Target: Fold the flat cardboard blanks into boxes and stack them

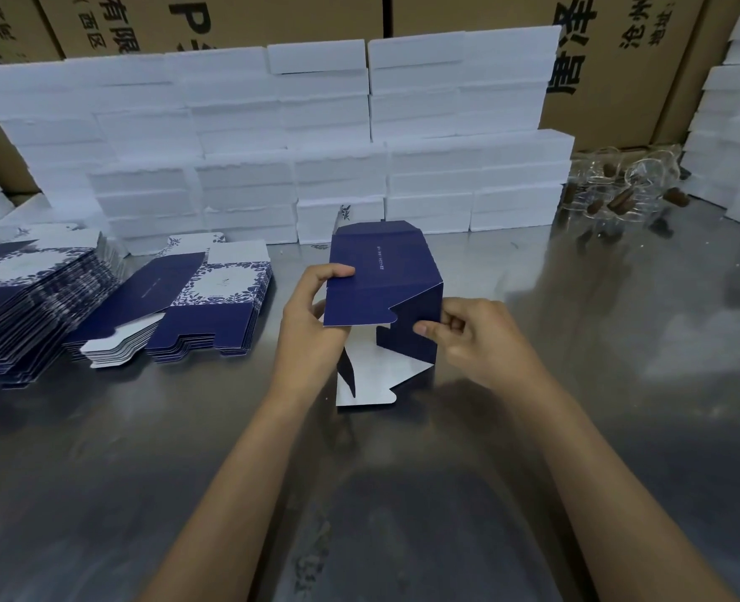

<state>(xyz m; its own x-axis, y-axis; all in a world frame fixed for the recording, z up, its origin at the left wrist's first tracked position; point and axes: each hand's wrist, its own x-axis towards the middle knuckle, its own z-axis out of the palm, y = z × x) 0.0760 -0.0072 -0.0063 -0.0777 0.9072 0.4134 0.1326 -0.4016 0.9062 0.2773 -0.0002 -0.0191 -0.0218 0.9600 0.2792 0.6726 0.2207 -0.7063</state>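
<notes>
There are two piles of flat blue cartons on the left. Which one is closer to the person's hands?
The smaller pile of flat navy-and-white cardboard blanks, nearer the table's middle, lies closer to the left hand. The taller pile sits at the picture's left edge, farther away.

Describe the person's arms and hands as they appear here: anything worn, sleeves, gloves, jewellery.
Both forearms are bare as far as the bottom edge of the picture; no sleeve shows. The left hand and the right hand wear no gloves. No watch, bracelet or ring is visible on either wrist or on the fingers that show. Fingernails look short and unpainted.
</notes>
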